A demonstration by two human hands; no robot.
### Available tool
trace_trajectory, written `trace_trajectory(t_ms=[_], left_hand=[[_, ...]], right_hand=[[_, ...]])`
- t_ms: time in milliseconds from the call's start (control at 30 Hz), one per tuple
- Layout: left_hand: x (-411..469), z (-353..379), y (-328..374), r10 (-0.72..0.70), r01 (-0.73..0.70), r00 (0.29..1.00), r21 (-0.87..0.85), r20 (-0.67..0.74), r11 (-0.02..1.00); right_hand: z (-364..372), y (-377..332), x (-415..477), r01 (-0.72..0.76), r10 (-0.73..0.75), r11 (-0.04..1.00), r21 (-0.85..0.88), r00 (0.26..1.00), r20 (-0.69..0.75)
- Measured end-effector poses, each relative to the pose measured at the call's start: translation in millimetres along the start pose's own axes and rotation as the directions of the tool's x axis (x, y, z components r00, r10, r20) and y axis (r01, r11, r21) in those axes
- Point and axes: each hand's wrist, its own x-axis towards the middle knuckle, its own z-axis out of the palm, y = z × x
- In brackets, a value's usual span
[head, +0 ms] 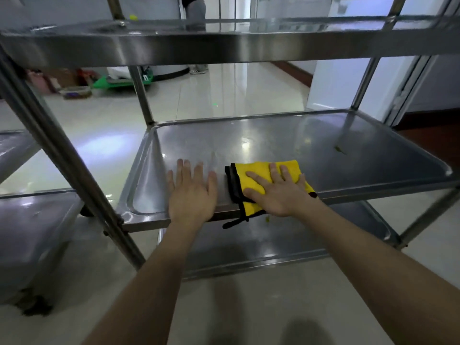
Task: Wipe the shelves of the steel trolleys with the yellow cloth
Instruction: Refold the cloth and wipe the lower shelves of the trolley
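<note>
Fingers (273,171) of the right hand (276,195) are laid straight and slightly spread, pressed flat on the yellow cloth (256,171), with nothing curled round it. The cloth, a plush folded rectangle edged with black binding, is found on the near part of the middle shelf (311,143). Its near corner and a loose black strip are draped over the shelf's front lip. Just to the left, apart from the cloth, the left hand (190,195) is rested palm down on bare steel, its fingers (183,170) straight and held close together. The shelf is formed as a shallow pressed tray of brushed stainless steel with rounded corners and a raised rim. Light is mirrored in its surface, and a small dark green speck (339,149) is seen near its far right side. Above, the top shelf (174,48) of the same steel is carried on round tubular posts (142,95); below, the bottom shelf (286,242) of the same tray shape is visible. A second steel trolley (34,220) is stood at the left, just beside the first. Glossy pale floor tiles (224,95) are spread beyond, where a green object (109,83) is lying and the legs of a person (198,11) are seen at the far end.
</note>
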Motion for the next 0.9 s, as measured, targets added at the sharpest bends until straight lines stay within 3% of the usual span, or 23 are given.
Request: trace_trajectory(t_ms=[200, 333, 500, 733, 900], left_hand=[[3.6, 7.0, -4.5, 0.018, -0.023, 0.997, 0.064, 0.070, 0.998], [6.0, 8.5, -3.4, 0.036, -0.048, 0.995, 0.131, 0.093, 0.990], [7.4, 2.0, -2.8, 0.007, -0.014, 0.997, 0.092, 0.071, 0.996], [16.4, -1.0, -8.2, -0.057, 0.055, 0.998, 0.092, 0.021, 0.994], [20.3, -1.2, -8.1, -0.123, 0.126, 0.991, 0.044, -0.053, 0.991]], right_hand=[[-38.9, 83.7, 89.0, -0.081, 0.081, 0.997, -0.008, 0.997, 0.013], [-62.2, 68.3, 167.7, -0.075, 0.074, 0.997, 0.014, 0.997, 0.035], [-69.3, 4.7, 214.2, 0.164, -0.164, 0.986, 0.009, 0.986, 0.037], [-53.0, -32.1, 186.2, 0.426, -0.424, 0.904, -0.039, 0.905, 0.044], [-33.0, 2.9, 97.1, 0.651, -0.651, 0.759, -0.024, 0.759, -0.004]])
